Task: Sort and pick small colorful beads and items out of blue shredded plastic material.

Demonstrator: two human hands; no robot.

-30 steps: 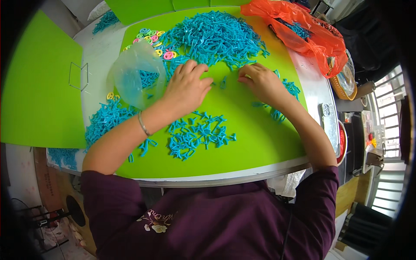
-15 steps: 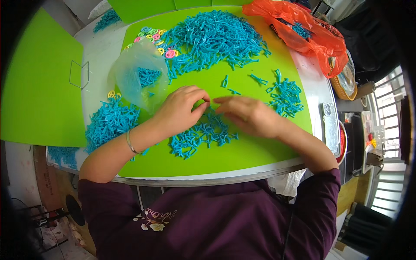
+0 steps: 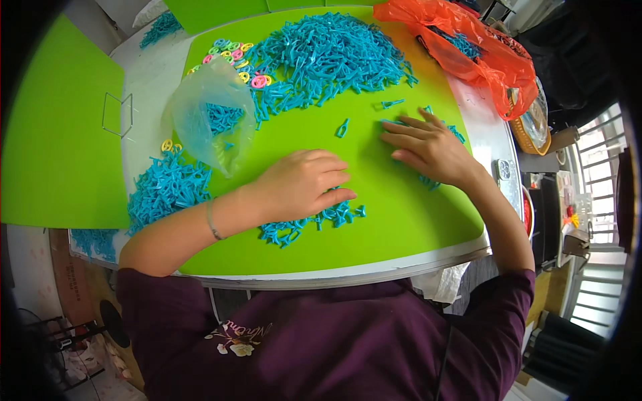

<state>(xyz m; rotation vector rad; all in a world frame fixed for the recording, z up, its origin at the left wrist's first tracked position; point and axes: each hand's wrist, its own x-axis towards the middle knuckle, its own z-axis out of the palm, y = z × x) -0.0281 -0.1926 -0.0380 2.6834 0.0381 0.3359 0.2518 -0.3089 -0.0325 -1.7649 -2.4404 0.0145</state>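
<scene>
Near middle: small blue cluster, partly hidden by left hand, fingers loosely curled; can't tell if gripping. Farther, right: right hand, fingers spread over right-side blue pieces. Lone blue piece mid-scene. Far: big blue heap.

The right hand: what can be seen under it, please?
Small blue pieces show above and below the right hand, lying on the green board. What lies directly beneath the palm is covered, so I cannot tell how many are there.
</scene>
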